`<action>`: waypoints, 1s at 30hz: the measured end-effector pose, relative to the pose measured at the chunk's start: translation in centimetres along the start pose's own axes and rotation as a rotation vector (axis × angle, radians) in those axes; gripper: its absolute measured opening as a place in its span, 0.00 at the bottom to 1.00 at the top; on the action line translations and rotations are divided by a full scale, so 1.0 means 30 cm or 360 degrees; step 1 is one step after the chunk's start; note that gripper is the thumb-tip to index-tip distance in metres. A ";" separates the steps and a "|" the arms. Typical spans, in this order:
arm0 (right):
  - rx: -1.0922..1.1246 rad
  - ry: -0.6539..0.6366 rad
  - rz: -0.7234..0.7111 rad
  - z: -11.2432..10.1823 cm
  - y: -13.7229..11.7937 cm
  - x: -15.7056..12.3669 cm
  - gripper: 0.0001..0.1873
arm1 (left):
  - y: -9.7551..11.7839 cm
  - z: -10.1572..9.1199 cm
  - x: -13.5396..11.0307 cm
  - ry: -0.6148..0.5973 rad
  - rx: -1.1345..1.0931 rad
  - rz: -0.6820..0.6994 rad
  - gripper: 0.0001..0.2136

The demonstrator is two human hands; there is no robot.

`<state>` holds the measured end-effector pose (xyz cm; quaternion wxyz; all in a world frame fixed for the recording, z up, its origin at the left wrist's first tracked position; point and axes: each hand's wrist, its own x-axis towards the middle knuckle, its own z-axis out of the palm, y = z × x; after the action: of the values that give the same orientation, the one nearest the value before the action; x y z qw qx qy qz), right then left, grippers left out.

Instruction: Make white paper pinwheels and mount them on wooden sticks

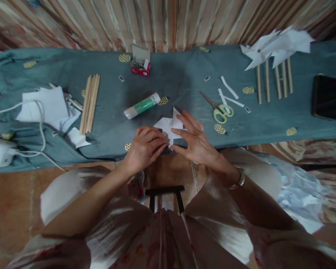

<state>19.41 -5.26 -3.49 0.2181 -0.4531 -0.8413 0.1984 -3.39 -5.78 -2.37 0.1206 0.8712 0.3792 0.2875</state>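
Note:
A white folded paper piece [168, 126], shaped like a pinwheel, lies near the front edge of a table covered in teal cloth [184, 86]. My left hand [144, 147] is curled with its fingertips pressed on the paper's left part. My right hand [194, 138] rests on the paper's right side, fingers spread, thumb and forefinger pinching its lower edge. A white glue stick with a green label [142, 105] lies just behind the paper. Green-handled scissors [220, 110] lie to the right.
Wooden sticks lie in a bundle [90, 102] at left and in a row [274, 78] at right under finished white pinwheels [277, 45]. A red pin box [140, 61], paper sheets [46, 104], paper strips [229, 93], a black phone [324, 96] and a white cabled device [0, 153] are around.

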 end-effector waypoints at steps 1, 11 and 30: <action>0.0006 0.0002 -0.0003 0.000 0.003 0.002 0.22 | -0.004 -0.010 -0.002 0.0035 -0.0013 -0.0067 0.06; -0.0032 0.0014 -0.0030 0.017 0.024 0.008 0.24 | 0.012 -0.029 -0.041 0.0232 -0.0344 -0.0603 0.07; 0.0436 0.0208 0.0201 -0.026 0.041 0.049 0.22 | 0.006 0.054 0.053 0.0351 -0.0806 -0.0961 0.14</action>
<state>19.93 -3.28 -3.23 0.3193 -0.4830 -0.7602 0.2947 -1.45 -4.72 -2.93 0.3688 0.6275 0.5458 0.4152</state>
